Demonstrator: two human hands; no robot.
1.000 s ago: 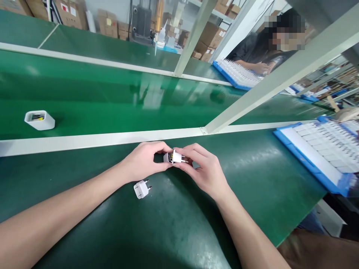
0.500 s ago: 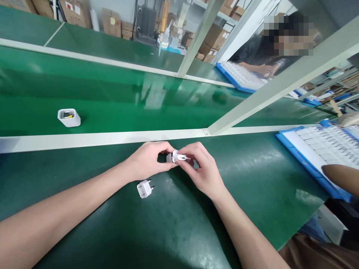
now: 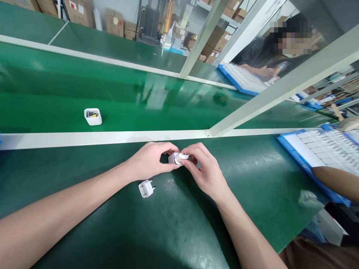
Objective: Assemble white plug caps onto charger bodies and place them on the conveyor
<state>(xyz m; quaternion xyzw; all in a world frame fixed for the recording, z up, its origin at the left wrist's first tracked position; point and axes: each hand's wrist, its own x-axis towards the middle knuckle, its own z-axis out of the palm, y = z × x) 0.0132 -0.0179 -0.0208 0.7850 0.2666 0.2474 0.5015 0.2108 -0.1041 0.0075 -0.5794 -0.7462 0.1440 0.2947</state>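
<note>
Above the dark green bench, my left hand (image 3: 147, 161) is closed in a pinch on a white charger housing (image 3: 172, 158). My right hand (image 3: 206, 171) pinches a white plug piece (image 3: 183, 157) against the housing's right end, and its fingers partly hide the piece. A dark gap line shows between the two parts, so I cannot tell whether they are fully joined. Just below my left wrist lies a loose white two-pin plug head (image 3: 146, 188), its pins pointing right.
On the green belt (image 3: 123, 112) stands an open white housing (image 3: 93, 118) with parts inside. A white rail (image 3: 112, 137) and slanted post (image 3: 252, 99) border the bench. Blue-edged trays (image 3: 305, 151) of white pieces, a nearby person's arm (image 3: 335, 181) and another person (image 3: 258, 67) are at right.
The open housing on the belt has moved right. The plug piece in my right hand has turned slightly and sits against the charger housing. The person's arm at right has shifted a little left.
</note>
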